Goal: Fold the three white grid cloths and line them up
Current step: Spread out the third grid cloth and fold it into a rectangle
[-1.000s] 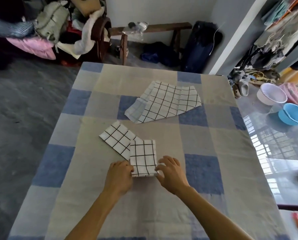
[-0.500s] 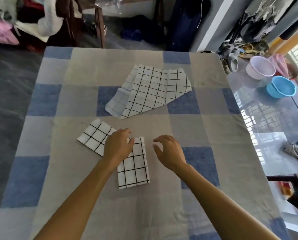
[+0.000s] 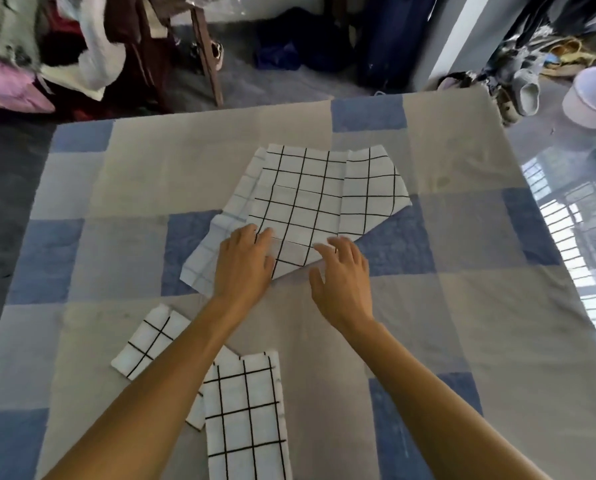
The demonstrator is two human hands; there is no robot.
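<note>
A large white grid cloth (image 3: 310, 206) lies loosely spread in the middle of the table. My left hand (image 3: 243, 265) rests flat on its near left part, fingers straight. My right hand (image 3: 341, 271) hovers at its near edge with fingers spread, fingertips at the cloth. Two folded white grid cloths lie nearer to me: an upright one (image 3: 246, 414) and a tilted one (image 3: 147, 344) to its left, its corner under the upright one and partly hidden by my left forearm.
The table wears a blue and beige checked cover (image 3: 463, 306). Beyond it stand a wooden bench (image 3: 206, 60), piled clothes (image 3: 30, 57) and a dark bag (image 3: 386, 39). A white basin (image 3: 592, 97) and shoes (image 3: 525, 88) sit on the shiny floor at right.
Both hands left the upright folded cloth and moved forward to the spread cloth. The left hand now lies on it. The view shifted forward.
</note>
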